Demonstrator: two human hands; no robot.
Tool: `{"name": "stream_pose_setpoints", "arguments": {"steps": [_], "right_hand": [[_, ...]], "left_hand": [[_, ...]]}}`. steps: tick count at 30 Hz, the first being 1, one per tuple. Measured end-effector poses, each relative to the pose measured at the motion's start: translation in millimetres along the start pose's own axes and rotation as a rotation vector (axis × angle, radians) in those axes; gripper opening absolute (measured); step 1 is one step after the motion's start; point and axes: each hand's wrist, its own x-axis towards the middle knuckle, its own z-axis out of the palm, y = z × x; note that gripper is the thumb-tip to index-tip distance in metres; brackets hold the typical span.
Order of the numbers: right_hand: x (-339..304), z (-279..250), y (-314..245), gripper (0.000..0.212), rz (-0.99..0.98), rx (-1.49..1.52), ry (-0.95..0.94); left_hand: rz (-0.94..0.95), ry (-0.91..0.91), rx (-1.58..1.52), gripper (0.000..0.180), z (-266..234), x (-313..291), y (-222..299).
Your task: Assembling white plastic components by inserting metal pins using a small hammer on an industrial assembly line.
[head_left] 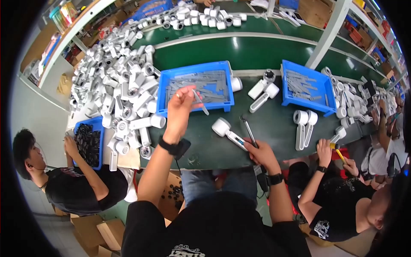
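My left hand (181, 103) pinches a thin grey plastic strip (201, 103), raised over the front edge of a blue tray (196, 106). More such strips lie in that tray. On the dark green bench rests a white plastic device (221, 127) with a round head and a long handle; something blue shows inside the handle's near end. My right hand (262, 154) is closed on a slim metal tool (249, 129) with a dark end, its kind unclear. The fingers are at the handle's near end; whether they also grip it I cannot tell.
White devices (124, 81) are heaped at left, near a bin of black parts (87, 143). At right stand another blue tray (308, 98) of strips and paired devices (304, 128). Co-workers sit on both sides; the right one holds a yellow-handled hammer (339, 153). A shelf post (329, 36) rises behind.
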Motion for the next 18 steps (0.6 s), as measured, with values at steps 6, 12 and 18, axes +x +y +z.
{"name": "stream_pose_setpoints", "arguments": {"steps": [6,12,18], "right_hand": [[-23.1,27.4,-5.4,0.039,-0.195,0.093,0.227],[-52.7,43.6,-7.6,0.03,-0.291,0.404,0.182],[-57.4,39.0,3.8,0.029,-0.281,0.21,0.108]], "left_hand": [[-0.087,-0.128,-0.176,0.035,17.9,-89.9,-62.6],[-0.233,-0.494,-0.102,0.058,43.7,-116.1,-76.1],[-0.11,-0.687,0.202,0.059,39.2,-108.3,-66.6]]}}
